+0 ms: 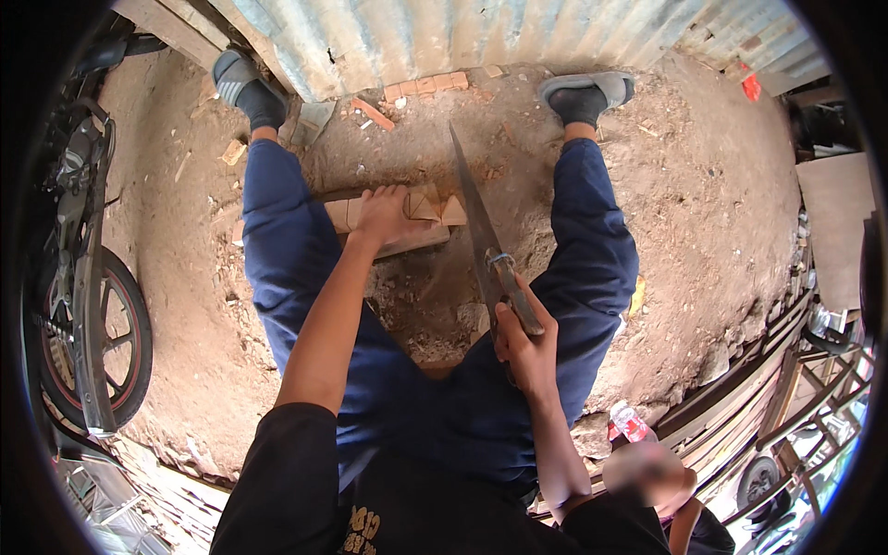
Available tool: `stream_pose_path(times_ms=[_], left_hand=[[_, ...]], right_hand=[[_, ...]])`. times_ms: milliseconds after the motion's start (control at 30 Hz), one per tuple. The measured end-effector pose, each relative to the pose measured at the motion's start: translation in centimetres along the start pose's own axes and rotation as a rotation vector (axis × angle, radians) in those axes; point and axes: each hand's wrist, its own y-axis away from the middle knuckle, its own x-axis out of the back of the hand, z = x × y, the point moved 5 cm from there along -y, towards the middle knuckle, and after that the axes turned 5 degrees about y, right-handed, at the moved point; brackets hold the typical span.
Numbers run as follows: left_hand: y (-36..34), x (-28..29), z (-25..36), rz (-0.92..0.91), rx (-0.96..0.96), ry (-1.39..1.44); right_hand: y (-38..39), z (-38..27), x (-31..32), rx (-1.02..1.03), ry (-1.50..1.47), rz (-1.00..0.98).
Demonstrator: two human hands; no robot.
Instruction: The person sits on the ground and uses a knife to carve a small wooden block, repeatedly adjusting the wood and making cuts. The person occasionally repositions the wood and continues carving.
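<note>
My left hand (387, 215) presses on a wooden block (342, 215), fingers over its far side and thumb along the near side. Pencil-like lines and a V-shaped notch show at the block's right end. Under it lies another piece of wood (416, 242). In my right hand (529, 347) is the wooden handle of a handsaw (476, 208), fingers closed round it. Its long dark blade points away from me, tapering to a tip on the far side. The blade stands just right of the notched end, apart from it.
My legs are spread on either side over a dirt floor (721, 203). Corrugated metal sheeting (462, 37) and brick pieces (425, 86) lie ahead. A motorcycle (92, 314) stands left. Stacked planks (740, 398), a plastic bottle (631, 423) and another person (647, 476) are lower right.
</note>
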Motion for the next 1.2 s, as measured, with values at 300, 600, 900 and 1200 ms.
stream_pose_path(times_ms=[300, 600, 900, 1200], left_hand=[[0.3, -0.2, 0.1, 0.055, -0.103, -0.116], [1.8, 0.5, -1.0, 0.167, -0.214, -0.038], [0.5, 0.2, -1.2, 0.140, -0.037, -0.021], [-1.7, -1.9, -1.7, 0.438, 0.206, -0.010]], right_hand=[[7.5, 0.3, 0.7, -0.024, 0.180, 0.056], [8.3, 0.2, 0.4, -0.010, 0.169, 0.019], [4.3, -0.7, 0.7, 0.039, 0.223, -0.071], [-2.6, -1.9, 1.7, 0.265, 0.407, -0.194]])
